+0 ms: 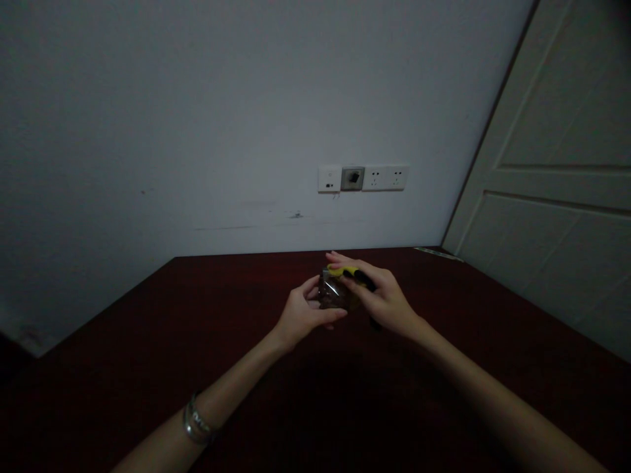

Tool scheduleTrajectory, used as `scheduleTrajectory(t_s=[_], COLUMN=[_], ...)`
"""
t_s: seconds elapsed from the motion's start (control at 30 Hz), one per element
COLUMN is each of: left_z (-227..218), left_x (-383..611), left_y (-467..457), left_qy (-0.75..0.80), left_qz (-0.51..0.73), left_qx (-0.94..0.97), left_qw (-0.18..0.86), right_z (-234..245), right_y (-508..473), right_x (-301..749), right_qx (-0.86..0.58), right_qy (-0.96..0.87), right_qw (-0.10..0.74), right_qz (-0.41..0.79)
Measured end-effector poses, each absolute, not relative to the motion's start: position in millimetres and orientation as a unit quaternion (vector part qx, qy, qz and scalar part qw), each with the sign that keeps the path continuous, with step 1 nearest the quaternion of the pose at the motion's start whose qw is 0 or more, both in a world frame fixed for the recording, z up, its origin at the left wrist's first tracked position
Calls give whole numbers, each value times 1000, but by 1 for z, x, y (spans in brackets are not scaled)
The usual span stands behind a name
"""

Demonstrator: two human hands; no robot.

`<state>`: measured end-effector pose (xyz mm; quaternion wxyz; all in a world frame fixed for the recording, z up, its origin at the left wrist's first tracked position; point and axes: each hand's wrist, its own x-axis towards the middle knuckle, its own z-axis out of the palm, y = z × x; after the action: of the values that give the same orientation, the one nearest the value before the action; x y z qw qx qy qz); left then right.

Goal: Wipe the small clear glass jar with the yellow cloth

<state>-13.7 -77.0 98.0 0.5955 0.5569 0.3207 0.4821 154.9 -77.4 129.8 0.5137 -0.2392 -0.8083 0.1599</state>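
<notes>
My left hand (302, 314) grips a small, glossy, see-through container (333, 293) with dark brown contents or tint, its thumb below and its fingers around the far left side. From the right, my right hand (382, 293) is closed over a yellow-and-black object (349, 270) at the container's top. Its fingers reach across that object towards the left, and a black part shows under the palm. The dim light hides its exact kind. Both hands are close together above the dark red table (236, 289).
Behind the table rises a pale wall (221, 118) with scuff marks and a row of sockets and switches (377, 178). On the right stands a panelled door (557, 157). A thin patterned strip (438, 253) lies at the table's far right edge.
</notes>
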Motion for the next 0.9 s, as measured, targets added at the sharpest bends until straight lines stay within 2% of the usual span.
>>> scheduleTrajectory(t_s=[0.2, 0.3, 0.53, 0.63, 0.77, 0.9], left_z=[101, 100, 98, 98, 95, 93], left_x=[-14, -13, -14, -15, -14, -11], left_y=[-77, -76, -79, -80, -79, -78], left_qy=[332, 331, 291, 279, 292, 305], left_qz=[500, 506, 476, 465, 472, 490], left_qx=[557, 558, 589, 591, 574, 559], left_qw=[574, 568, 585, 598, 601, 595], right_z=[132, 131, 135, 137, 135, 132], right_y=[-91, -92, -80, -78, -81, -86], right_x=[151, 151, 158, 158, 157, 156], right_qx=[-160, -150, -232, -242, -216, -178], right_qy=[-888, -898, -802, -779, -811, -865], right_qw=[430, 413, 513, 521, 509, 459], right_qz=[29, 11, 200, 252, 191, 95])
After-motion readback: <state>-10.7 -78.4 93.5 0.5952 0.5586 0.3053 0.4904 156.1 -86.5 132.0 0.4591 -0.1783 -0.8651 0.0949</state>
